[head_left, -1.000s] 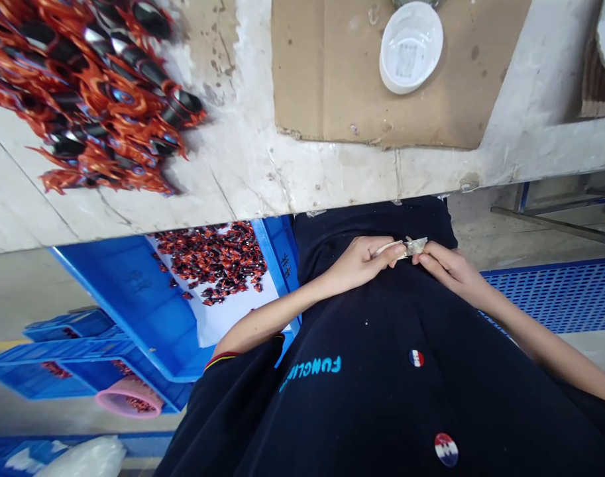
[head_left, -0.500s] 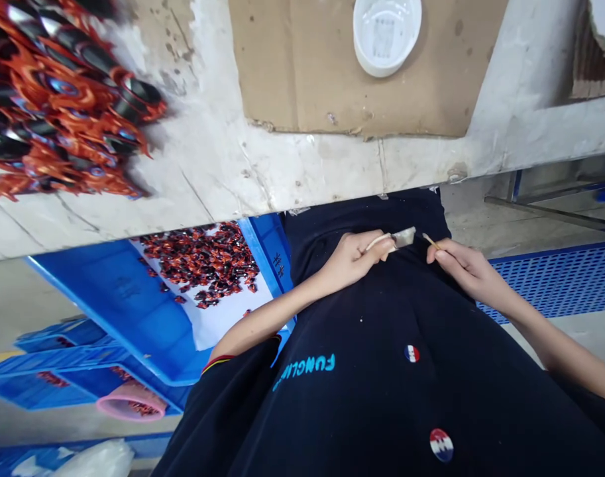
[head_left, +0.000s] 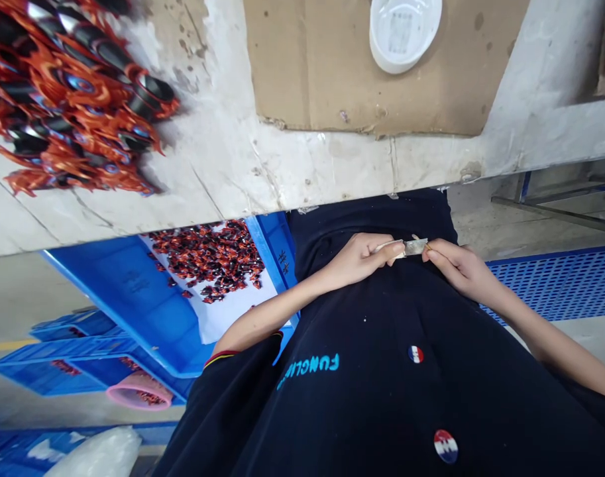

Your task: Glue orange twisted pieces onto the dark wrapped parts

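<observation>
Silvery strip [head_left: 415,247], small and flat, held in mid-air btwn both hands, just above black shirt [head_left: 382,371]. L hand [head_left: 359,260] on image left, R hand [head_left: 458,268] on image right, fingertips almost meeting at strip.

L fingers [head_left: 384,248] curled and pressed together, pinching pale stick [head_left: 389,246] that runs up to strip. R fingers [head_left: 444,256] also pressed together, pinching tip of thin wooden stick [head_left: 425,246], mostly hidden. Exact contact btwn R fingers and strip: too small to tell.

Ahead, concrete ledge [head_left: 282,172] w/ heap of orange-and-black parts [head_left: 68,86] at far left, plus cardboard sheet [head_left: 302,79] under white bowl [head_left: 404,33]. Below ledge on L side, blue crate [head_left: 128,298] w/ white liner and more parts [head_left: 207,258]. Further out, pink tub [head_left: 139,391] by stacked blue crates [head_left: 68,374]. On R side, blue mesh panel [head_left: 555,285].

Risks, as judged: thin stick slipping if R pinch loosens; strip bending or tearing if hands pull apart too hard; small piece dropping, hard to spot on dark shirt.
</observation>
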Demonstrator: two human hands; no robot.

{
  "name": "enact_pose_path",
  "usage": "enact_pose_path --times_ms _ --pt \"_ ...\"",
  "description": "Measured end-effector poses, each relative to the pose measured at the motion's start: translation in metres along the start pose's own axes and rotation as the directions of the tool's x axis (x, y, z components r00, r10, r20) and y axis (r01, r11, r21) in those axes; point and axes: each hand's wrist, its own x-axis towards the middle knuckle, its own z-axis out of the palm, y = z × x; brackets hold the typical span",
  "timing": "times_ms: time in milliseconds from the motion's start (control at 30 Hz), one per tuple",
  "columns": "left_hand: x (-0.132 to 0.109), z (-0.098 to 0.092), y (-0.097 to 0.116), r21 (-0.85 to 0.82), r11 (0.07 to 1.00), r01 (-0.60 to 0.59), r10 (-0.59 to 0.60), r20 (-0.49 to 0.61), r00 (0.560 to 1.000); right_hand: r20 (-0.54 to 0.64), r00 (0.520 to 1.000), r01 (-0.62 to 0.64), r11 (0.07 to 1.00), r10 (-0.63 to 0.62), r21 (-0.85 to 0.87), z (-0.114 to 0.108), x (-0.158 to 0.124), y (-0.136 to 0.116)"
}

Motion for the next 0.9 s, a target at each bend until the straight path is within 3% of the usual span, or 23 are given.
enact_pose_path --times_ms 233,433,667,900 --pt "0.0 0.005 -0.008 -0.022 0.999 -0.039 0.037 -0.08 0.996 -0.059 0.998 0.014 0.996 -0.019 -0.084 -0.003 -0.009 0.003" --pt "0.005 0.002 -0.011 -0.065 0.998 -0.02 0.005 -0.224 0.975 -0.14 0.99 -0.029 0.989 0.009 -0.144 -0.005 -0.032 0.003" --pt "-0.001 0.003 0.0 0.108 0.991 -0.085 0.095 -0.087 0.992 -0.153 0.988 -0.032 0.986 0.007 -0.166 0.004 -0.008 0.001" --pt "0.001 0.002 0.003 0.101 0.994 -0.051 0.059 -0.086 0.995 -0.128 0.989 0.047 0.984 -0.069 -0.172 0.01 0.007 -0.001"
